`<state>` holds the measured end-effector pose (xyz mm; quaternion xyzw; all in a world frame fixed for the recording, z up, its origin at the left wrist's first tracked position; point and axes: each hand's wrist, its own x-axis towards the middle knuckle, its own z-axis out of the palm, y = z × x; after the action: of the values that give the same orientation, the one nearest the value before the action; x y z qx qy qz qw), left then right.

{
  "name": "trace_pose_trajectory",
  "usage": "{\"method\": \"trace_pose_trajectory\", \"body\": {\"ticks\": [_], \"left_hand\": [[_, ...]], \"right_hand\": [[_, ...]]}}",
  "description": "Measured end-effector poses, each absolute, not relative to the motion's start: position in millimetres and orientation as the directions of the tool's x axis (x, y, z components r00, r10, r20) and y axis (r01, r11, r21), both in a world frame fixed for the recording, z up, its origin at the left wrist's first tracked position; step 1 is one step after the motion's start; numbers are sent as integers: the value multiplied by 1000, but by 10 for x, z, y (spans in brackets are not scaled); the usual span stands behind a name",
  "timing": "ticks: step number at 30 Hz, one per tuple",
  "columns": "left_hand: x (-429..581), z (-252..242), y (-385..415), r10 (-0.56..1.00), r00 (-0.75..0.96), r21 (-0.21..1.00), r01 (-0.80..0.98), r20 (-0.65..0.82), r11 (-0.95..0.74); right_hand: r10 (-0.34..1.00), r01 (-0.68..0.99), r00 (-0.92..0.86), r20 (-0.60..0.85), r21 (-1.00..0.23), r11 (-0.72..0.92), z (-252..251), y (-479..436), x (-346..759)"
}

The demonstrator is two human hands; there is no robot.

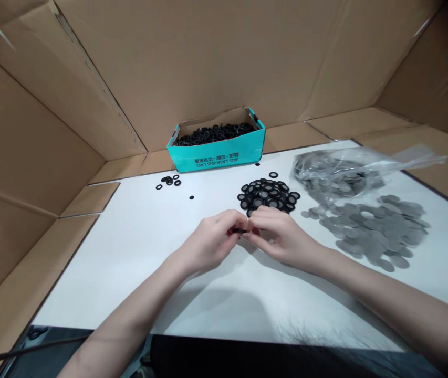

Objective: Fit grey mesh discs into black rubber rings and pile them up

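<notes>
Item: black ring (241, 231) | Position: sitting above table (148, 257), beside ring pile (269, 194) | Hands: left hand (211, 241) and right hand (281, 237) pinching it together | Care: keeping it level, pressing evenly, seems wisest.

The left hand (211, 240) and right hand (282, 237) are bare, with slim fingers. The left forearm (129, 320) and right forearm (385, 296) are uncovered as far as the near edge; whatever is worn lies beyond view.

Teal box (216, 153): "CAN'T STOP WON'T STOP"
</notes>
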<state>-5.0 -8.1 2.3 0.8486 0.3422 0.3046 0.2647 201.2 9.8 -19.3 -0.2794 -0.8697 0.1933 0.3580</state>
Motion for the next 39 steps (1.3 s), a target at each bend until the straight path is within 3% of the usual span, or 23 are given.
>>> {"method": "trace_pose_trajectory", "body": {"ticks": [9,17,25,31,39], "left_hand": [[-43,6,-58,745,541,677,380,391,-631],[-39,13,-70,725,570,651,389,386,-652],[-58,34,-76,717,599,622,421,356,-660],[-31,-40,-67,763,513,735,322,395,-597],[-14,-47,-68,759,520,734,321,392,-599]], "right_hand": [[626,351,-580,521,-534,769,-165,111,2039],[673,296,-565,478,-644,705,-134,74,2021],[602,322,-548,580,-518,793,-193,80,2002],[640,351,-541,546,-545,762,-173,85,2016],[618,319,-554,558,-544,776,-157,83,2018]]}}
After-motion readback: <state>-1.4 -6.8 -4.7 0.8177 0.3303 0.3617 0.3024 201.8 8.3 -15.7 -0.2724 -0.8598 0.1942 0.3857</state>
